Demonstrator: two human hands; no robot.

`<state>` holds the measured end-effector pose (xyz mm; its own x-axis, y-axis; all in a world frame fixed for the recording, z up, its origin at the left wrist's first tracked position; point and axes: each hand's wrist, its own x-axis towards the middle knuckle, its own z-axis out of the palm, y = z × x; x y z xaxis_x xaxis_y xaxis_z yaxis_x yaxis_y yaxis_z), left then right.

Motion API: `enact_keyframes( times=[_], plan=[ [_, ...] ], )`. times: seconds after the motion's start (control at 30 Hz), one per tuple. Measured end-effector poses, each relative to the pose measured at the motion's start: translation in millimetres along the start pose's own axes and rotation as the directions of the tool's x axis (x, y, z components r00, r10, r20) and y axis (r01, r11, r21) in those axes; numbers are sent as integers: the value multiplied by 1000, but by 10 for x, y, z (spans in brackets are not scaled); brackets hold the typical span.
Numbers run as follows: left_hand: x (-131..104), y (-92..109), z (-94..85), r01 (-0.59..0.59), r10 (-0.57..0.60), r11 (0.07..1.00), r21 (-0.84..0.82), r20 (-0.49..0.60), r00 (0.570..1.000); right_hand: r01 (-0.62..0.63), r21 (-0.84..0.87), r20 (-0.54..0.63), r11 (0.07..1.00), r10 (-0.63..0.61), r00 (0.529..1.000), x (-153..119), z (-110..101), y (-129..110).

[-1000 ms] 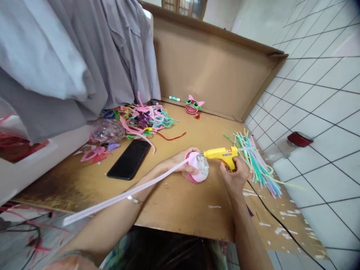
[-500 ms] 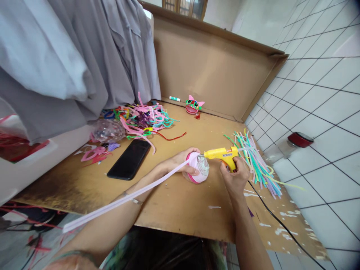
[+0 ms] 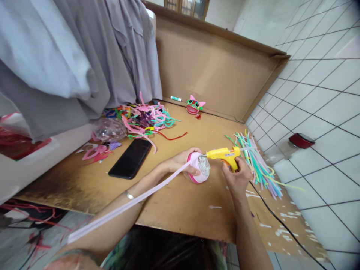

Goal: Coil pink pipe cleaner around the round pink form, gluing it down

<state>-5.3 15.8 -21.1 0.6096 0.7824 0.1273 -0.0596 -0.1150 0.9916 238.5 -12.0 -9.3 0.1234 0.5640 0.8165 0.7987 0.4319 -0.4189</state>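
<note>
My left hand [image 3: 185,163] is wrapped round a small clear cup [image 3: 204,167] that lies tilted, its side wound with pale and bright pink pipe cleaner. From the cup a long pale lilac pipe cleaner [image 3: 135,200] trails back over my left forearm. In my right hand [image 3: 237,176] is a yellow hot glue gun [image 3: 223,153], fingers closed about its handle. Its metal nozzle points left and meets the wound side near the cup's upper edge. Whether glue is coming out is too small to tell.
A black phone [image 3: 130,159] lies left of my hands, below a tangled pile of pipe cleaners [image 3: 149,116]. Loose straight pipe cleaners [image 3: 257,161] lie at right beside the gun's black cord [image 3: 281,221]. Behind stand a pink-eared animal face [image 3: 194,105], a glue stick [image 3: 176,98] and a cardboard wall [image 3: 213,71].
The glue gun's nozzle has shifted slightly right relative to the cup. The loose end of the lilac pipe cleaner has dipped a little. Both hands keep their hold.
</note>
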Motion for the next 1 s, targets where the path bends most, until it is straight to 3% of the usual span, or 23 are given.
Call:
enact_keyframes(
  times=[0.23,0.57,0.8,1.0],
  plan=[
    [-104,202,33,-6,5,1000,14,33,999,15,-21,-7,1000,-15,1000,3,2,-10],
    [-4,-10,-5,9,-9,1000,24,9,1000,-5,-16,11,1000,5,1000,5,-14,-39],
    [10,51,7,13,-12,998,60,-27,1000,-122,-26,4,992,122,993,-29,22,1],
    [-44,144,41,-9,9,1000,24,-6,1000,-52,-69,-5,996,52,999,-17,31,-55]
  ],
)
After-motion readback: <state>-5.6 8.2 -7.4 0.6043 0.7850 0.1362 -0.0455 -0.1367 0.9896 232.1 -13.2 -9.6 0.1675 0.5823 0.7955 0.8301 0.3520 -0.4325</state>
